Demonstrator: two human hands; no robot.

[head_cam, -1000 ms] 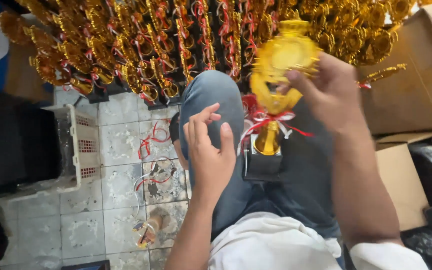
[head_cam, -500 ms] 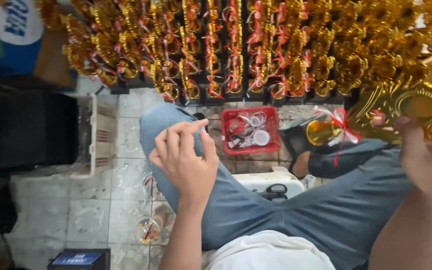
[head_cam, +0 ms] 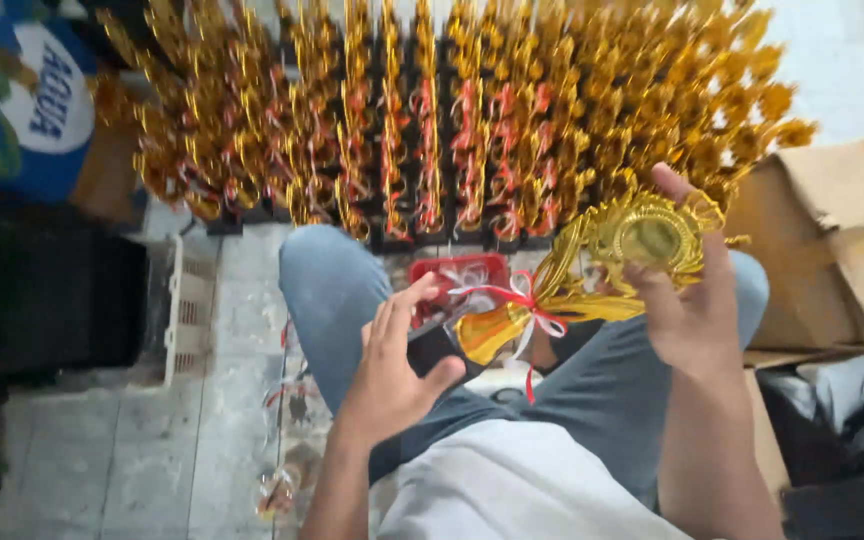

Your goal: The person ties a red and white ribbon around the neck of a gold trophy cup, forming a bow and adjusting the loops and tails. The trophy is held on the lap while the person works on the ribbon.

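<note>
We hold a gold trophy [head_cam: 592, 280] tilted nearly flat across our lap, its round medallion top to the right and its black base to the left. Our right hand [head_cam: 697, 310] is closed around the medallion end, fingers wrapped behind the disc with one fingertip showing above its rim; our left hand [head_cam: 392, 375] cups the black base [head_cam: 432, 350], thumb beneath and fingers half curled over it — a loose hold, not a tight clamp. A red and white ribbon [head_cam: 527, 305] is tied at the trophy's neck, tails hanging down toward the jeans [head_cam: 602, 400]. Just beyond the trophy, between our knees, sits a small red tray [head_cam: 452, 275], partly hidden by the left fingers. Ahead, rows of finished gold trophies [head_cam: 432, 130] stand packed edge to edge across the whole far side, their near edge close above our knees, so little room forward. To the right a cardboard box [head_cam: 852, 240] crowds the right elbow. To the left a white plastic crate [head_cam: 187, 310] stands against a dark shape; between it and our left knee lies a strip of tiled floor [head_cam: 242, 300] with scraps of ribbon — the only open lane. A blue and white carton [head_cam: 22, 110] sits at far left.
</note>
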